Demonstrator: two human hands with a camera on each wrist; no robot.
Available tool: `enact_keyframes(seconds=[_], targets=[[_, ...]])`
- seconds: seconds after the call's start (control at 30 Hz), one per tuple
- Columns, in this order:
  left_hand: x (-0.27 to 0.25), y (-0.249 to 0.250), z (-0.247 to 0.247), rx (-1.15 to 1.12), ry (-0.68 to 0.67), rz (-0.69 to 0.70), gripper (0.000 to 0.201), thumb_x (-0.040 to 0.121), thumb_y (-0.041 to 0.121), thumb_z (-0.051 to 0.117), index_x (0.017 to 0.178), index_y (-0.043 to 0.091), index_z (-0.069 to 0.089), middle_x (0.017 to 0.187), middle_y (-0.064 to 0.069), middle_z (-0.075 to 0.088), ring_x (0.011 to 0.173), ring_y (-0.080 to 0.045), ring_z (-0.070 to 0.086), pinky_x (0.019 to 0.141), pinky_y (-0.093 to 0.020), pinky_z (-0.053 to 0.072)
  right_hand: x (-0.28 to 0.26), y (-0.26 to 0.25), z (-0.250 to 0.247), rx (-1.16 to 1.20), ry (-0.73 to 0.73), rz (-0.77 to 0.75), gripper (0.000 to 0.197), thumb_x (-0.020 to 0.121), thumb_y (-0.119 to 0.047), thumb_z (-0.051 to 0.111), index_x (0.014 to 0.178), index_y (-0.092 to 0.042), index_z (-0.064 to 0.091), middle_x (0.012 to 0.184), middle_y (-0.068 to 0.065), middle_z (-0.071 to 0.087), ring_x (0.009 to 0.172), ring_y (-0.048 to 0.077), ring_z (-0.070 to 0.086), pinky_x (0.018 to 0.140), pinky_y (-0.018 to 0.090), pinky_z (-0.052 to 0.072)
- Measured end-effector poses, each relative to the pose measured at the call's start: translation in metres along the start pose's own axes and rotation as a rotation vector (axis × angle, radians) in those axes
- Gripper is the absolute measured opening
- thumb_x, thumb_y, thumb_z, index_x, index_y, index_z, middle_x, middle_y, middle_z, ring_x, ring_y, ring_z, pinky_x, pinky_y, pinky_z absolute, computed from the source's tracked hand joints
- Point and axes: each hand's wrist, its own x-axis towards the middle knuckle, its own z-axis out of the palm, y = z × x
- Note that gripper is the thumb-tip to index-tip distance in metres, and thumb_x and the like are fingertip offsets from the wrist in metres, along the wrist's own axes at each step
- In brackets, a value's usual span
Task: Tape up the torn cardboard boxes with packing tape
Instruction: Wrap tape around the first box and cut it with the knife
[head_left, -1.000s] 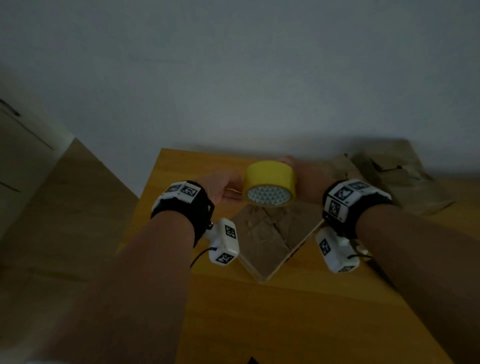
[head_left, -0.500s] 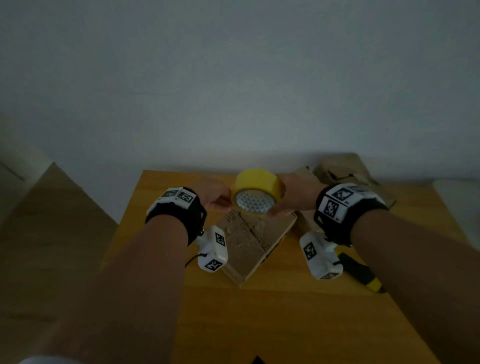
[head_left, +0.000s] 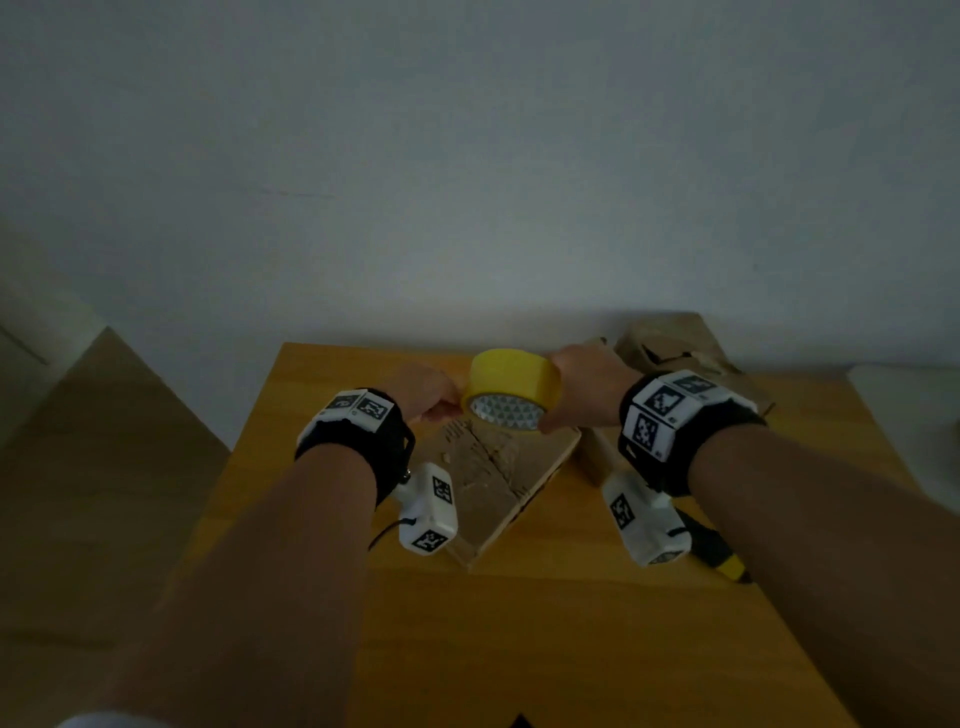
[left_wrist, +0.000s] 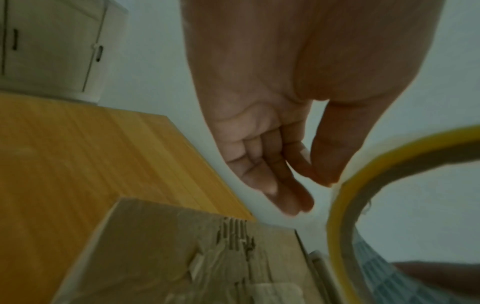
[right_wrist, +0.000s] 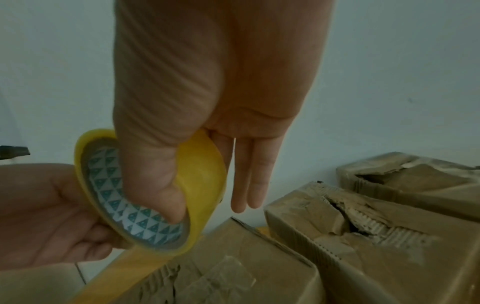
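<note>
Here, your right thumb (right_wrist: 166, 197) hooks inside the core of the yellow tape roll (head_left: 511, 384) while the fingers (right_wrist: 249, 174) lie straight along its outer face, so the right hand (head_left: 584, 387) carries the roll on edge, free to turn. Your left hand (head_left: 428, 392) meets the roll's left side; its fingers (left_wrist: 283, 185) reach out nearly straight with the thumb closing toward them, apparently nipping the loose tape end, though the pinch itself is not clearly visible. A yellow strip (right_wrist: 124, 273) runs down from the roll. Both hands hover above the torn cardboard box (head_left: 493, 478), which lies on the wooden table (head_left: 519, 649), likely so the strip can be drawn across its ragged seam. More torn boxes (head_left: 670, 348) wait just beside it, to the right.
</note>
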Motion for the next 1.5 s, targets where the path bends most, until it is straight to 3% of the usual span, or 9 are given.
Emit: enact_keyframes(seconds=[0.13,0.33,0.47,0.6,0.73,0.87,1.0,1.2,1.5], targets=[[-0.003,-0.002,0.004,-0.254,-0.004,0.069,0.028,0.095,-0.004,0.047,0.070,0.006,0.054,0.075,-0.013,0.058,0.069,-0.026,0.057,0.076,-0.037,0.052,0.000,0.008,0.000,0.200,0.017,0.010,0.032,0.080,-0.025,0.078,0.067,-0.021,0.049,0.065,-0.004,0.051,0.059,0.015,0.052,0.049,0.020,0.035],[0.002,-0.007,0.003,-0.410,0.012,0.101,0.023,0.093,-0.005,0.050,0.074,0.007,0.052,0.076,-0.012,0.057,0.068,-0.021,0.057,0.062,-0.025,0.051,0.001,0.016,-0.001,0.425,0.018,0.065,0.033,0.076,-0.026,0.081,0.071,-0.021,0.049,0.066,-0.002,0.050,0.056,0.014,0.050,0.053,0.028,0.041],[0.005,-0.008,0.002,-0.418,-0.009,0.096,0.022,0.093,-0.004,0.051,0.074,0.007,0.053,0.074,-0.011,0.056,0.068,-0.020,0.056,0.065,-0.025,0.050,0.005,0.024,0.001,0.614,-0.038,0.077,0.035,0.075,-0.019,0.081,0.105,-0.009,0.067,0.100,0.006,0.071,0.082,0.013,0.069,0.079,0.034,0.058],[0.005,-0.005,0.003,-0.345,-0.065,0.063,0.020,0.091,-0.010,0.050,0.081,0.007,0.053,0.081,-0.011,0.058,0.074,-0.020,0.060,0.066,-0.025,0.053,0.005,0.026,0.003,0.700,-0.043,0.103,0.029,0.072,-0.016,0.082,0.097,-0.014,0.068,0.102,0.006,0.073,0.090,0.019,0.071,0.085,0.038,0.058],[0.003,0.000,0.005,-0.257,-0.087,0.045,0.023,0.090,-0.014,0.049,0.083,0.007,0.051,0.084,-0.012,0.061,0.075,-0.022,0.063,0.071,-0.029,0.057,0.009,0.032,0.005,0.672,-0.038,0.120,0.051,0.047,-0.039,0.086,0.092,-0.019,0.072,0.095,0.002,0.076,0.088,0.019,0.073,0.084,0.042,0.058],[0.004,0.003,0.005,-0.185,-0.080,0.040,0.025,0.089,-0.015,0.050,0.079,0.008,0.051,0.079,-0.013,0.059,0.071,-0.021,0.061,0.064,-0.026,0.056,0.010,0.030,0.003,0.622,-0.026,0.113,0.032,0.073,-0.018,0.082,0.100,-0.014,0.067,0.102,0.007,0.072,0.091,0.023,0.070,0.085,0.041,0.058],[-0.001,0.007,0.004,-0.119,-0.065,0.039,0.021,0.091,-0.010,0.044,0.089,0.003,0.061,0.066,-0.010,0.046,0.058,-0.019,0.042,0.056,-0.026,0.042,0.011,0.031,0.003,0.210,0.034,0.107,0.024,0.076,-0.029,0.079,0.085,-0.019,0.059,0.086,0.004,0.063,0.081,0.025,0.062,0.070,0.037,0.054],[0.003,0.011,0.003,-0.199,-0.035,0.003,0.014,0.095,0.012,0.056,0.081,0.010,0.057,0.085,-0.007,0.058,0.087,-0.021,0.055,0.083,-0.035,0.042,0.009,0.025,-0.004,0.224,0.060,0.081,0.038,0.074,-0.029,0.080,0.105,-0.018,0.060,0.101,0.007,0.065,0.090,0.027,0.063,0.082,0.045,0.055],[0.004,0.014,0.013,-0.319,0.015,0.057,0.028,0.095,-0.004,0.046,0.071,0.010,0.049,0.092,-0.014,0.057,0.092,-0.030,0.053,0.104,-0.044,0.041,0.011,0.023,0.003,0.247,0.144,0.091,0.038,0.071,-0.035,0.081,0.098,-0.022,0.057,0.098,0.007,0.065,0.087,0.027,0.064,0.077,0.042,0.056]])
